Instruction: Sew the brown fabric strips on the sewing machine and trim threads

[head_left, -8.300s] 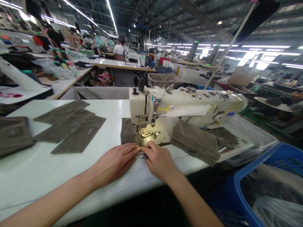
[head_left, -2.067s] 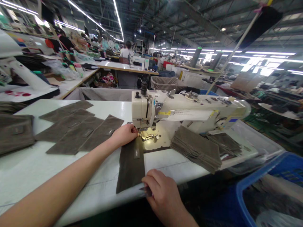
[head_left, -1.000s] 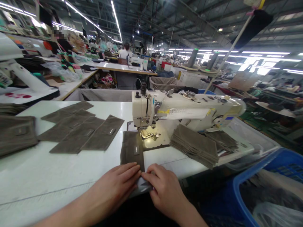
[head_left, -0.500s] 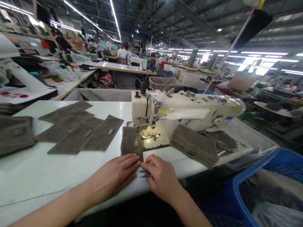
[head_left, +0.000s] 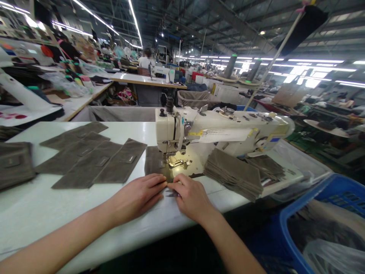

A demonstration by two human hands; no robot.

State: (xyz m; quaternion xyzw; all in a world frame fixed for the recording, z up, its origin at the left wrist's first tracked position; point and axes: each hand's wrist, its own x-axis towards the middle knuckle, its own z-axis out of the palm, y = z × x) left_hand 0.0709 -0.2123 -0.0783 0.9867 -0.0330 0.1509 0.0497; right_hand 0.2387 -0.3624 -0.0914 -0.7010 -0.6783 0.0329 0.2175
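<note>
A dark grey-brown fabric piece (head_left: 153, 161) with a small label lies at the needle of the white sewing machine (head_left: 176, 131). My left hand (head_left: 139, 198) rests on its near end, palm down, fingers extended and side by side. Close beside it, my right hand (head_left: 192, 196) is curled with thumb and forefinger at the fabric's near right corner. Small scissors (head_left: 171, 193) stick out from under the right hand's fingers, their pointed blades toward the left hand.
Labelled fabric pieces (head_left: 99, 163) lie overlapped on the left of the table (head_left: 114, 243). A fabric stack (head_left: 234, 171) sits right of the needle. A blue basket (head_left: 288, 213) stands at the lower right. People sit at machines far behind.
Both hands and the fabric piece have moved forward, away from me, and more of the piece is beside and past the needle. The view has shifted slightly.
</note>
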